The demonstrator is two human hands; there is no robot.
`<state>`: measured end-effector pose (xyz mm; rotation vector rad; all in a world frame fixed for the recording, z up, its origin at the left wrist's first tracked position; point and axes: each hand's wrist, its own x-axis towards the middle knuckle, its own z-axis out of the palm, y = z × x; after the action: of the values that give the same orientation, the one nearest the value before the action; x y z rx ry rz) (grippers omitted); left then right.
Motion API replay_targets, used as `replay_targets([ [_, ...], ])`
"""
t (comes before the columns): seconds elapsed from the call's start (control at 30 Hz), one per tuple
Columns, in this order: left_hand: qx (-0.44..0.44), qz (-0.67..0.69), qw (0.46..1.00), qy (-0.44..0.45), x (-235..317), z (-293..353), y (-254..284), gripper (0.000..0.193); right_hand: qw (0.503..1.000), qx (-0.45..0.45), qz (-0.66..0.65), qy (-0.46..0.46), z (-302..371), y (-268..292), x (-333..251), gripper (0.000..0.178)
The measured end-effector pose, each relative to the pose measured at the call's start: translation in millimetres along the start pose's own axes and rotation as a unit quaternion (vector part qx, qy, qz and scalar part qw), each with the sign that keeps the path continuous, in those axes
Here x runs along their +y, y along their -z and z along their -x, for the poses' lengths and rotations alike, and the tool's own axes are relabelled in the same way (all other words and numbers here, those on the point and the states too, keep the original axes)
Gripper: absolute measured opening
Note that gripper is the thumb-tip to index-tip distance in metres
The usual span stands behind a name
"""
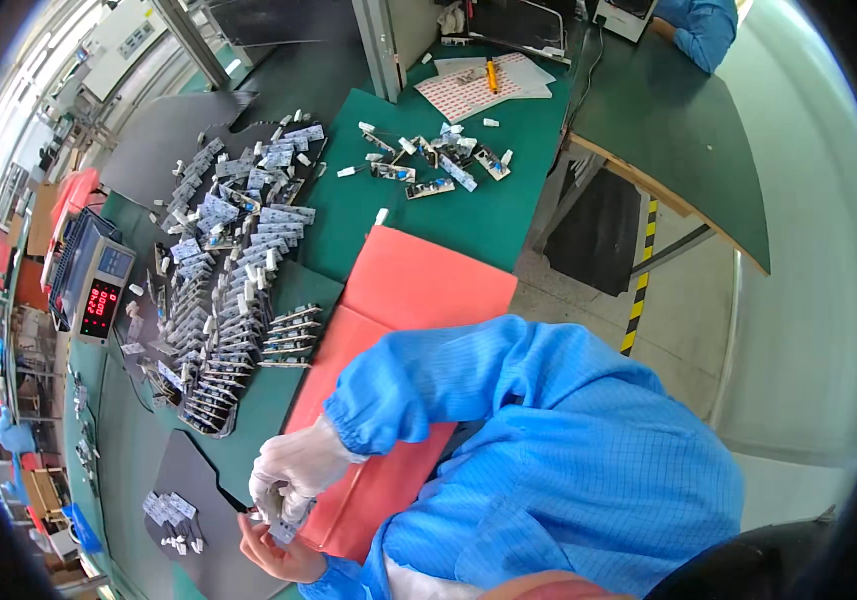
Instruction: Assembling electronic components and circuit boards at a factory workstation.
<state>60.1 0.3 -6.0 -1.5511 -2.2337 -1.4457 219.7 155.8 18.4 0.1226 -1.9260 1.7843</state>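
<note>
My right hand (293, 468), in a white glove, bends down over a small circuit board (286, 528) and pinches its upper end. Bare fingers of my left hand (278, 556) close round the lower end of the same board. Part of the board is hidden by the glove. Close to both hands, a small group of similar boards (170, 508) with white connectors lies on a dark grey mat (223, 560). Farther off, many boards (223, 335) stand in tight rows in a dark tray, and a short row of boards (291, 337) stands beside it.
A red foam sheet (428, 272) lies beside my right arm. Loose boards (433, 165) lie scattered on the green table (348, 120), near printed sheets with an orange pen (492, 76). A scale (98, 285) with a red display stands past the tray. Another person's blue sleeve (700, 35) shows.
</note>
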Motion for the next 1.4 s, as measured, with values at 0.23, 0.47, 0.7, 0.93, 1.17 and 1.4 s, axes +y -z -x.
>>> replay_targets([
  [0.23, -0.126, 0.006, 0.986, -0.107, 11, -10, -8, 0.02, 0.963, 0.015, -0.245, -0.115, 13, 23, -6, 0.021],
  [0.47, -0.111, 0.067, 0.988, -0.079, 37, -23, -17, 0.009, 0.962, 0.072, -0.23, -0.129, 15, 25, 3, 0.022],
  [0.7, -0.178, 0.043, 0.977, -0.113, -9, -57, -4, 0.005, 0.981, 0.075, -0.129, -0.124, 15, 23, 1, 0.034],
  [0.93, -0.113, 0.197, 0.973, 0.029, -46, -38, -26, 0.013, 0.927, 0.141, -0.301, -0.173, 20, 23, -16, 0.032],
  [1.17, -0.194, 0.241, 0.951, 0.024, -28, -22, -30, 0.017, 0.971, 0.059, -0.194, -0.13, 12, 19, -4, 0.033],
  [1.4, -0.211, 0.28, 0.936, 0.042, -43, -22, -38, 0.014, 0.984, 0.134, -0.072, -0.095, 17, 27, -15, 0.041],
])
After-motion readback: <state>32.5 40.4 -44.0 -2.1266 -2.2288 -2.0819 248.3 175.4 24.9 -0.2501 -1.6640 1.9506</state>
